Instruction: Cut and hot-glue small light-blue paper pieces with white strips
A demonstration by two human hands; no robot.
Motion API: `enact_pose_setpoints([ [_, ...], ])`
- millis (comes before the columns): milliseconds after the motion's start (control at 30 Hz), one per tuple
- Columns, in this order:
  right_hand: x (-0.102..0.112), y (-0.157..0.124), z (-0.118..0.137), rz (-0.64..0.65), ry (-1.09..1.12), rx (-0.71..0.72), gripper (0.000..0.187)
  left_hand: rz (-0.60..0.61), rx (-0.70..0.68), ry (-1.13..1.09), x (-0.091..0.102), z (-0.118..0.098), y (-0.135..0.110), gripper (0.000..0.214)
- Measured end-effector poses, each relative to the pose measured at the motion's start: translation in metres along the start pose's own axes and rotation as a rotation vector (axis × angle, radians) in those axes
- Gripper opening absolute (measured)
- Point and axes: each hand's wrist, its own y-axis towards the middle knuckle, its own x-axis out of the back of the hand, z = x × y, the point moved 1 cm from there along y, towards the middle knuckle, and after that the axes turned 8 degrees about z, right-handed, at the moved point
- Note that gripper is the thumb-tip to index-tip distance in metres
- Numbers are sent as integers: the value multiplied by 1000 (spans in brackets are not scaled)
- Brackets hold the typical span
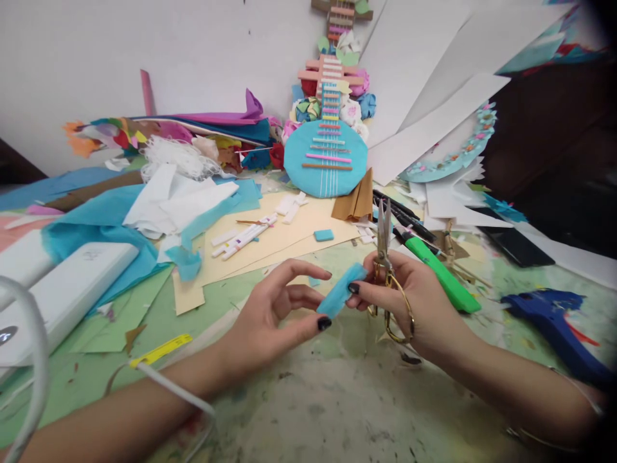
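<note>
A small blue foam strip point(340, 290) is held between both hands above the table's middle. My left hand point(277, 312) pinches its lower end with thumb and fingers, the other fingers spread. My right hand point(409, 302) touches the strip's upper end with a fingertip and grips gold-handled scissors point(385, 257), blades shut and pointing up.
A blue paper guitar model point(326, 157) leans on the wall behind. Cream card sheets point(279, 238) carry white sticks and a blue piece point(323, 235). A green marker point(443, 276), black pens, a blue glue gun point(554, 321), white boxes point(62, 289) and tissue scraps surround the hands.
</note>
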Motion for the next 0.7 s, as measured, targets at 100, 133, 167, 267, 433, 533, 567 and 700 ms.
enact_pose_setpoints([
  [100, -4, 1, -1, 22, 10, 11, 22, -25, 209, -170, -2, 3, 4, 29],
  [133, -5, 1, -1, 29, 13, 15, 21, -20, 246, -190, -3, 3, 6, 26],
  [167, -6, 1, -2, 35, 16, 19, 20, -9, 275, -203, -4, 2, 7, 22],
  [267, -8, 2, -2, 44, 3, 30, 17, -27, 314, -206, -3, 0, 8, 16],
  [433, -5, -1, 2, 62, -163, 7, 15, -175, 262, -197, 4, 2, 7, 11],
  [533, -1, -4, 3, 171, -329, -44, 24, -264, 200, -239, 8, 5, 7, 11],
  [567, 0, -5, 2, 210, -382, -60, 27, -290, 182, -258, 9, 6, 7, 11],
  [700, 2, -7, -1, 252, -558, -101, 30, -333, 138, -344, 9, 4, 7, 12],
])
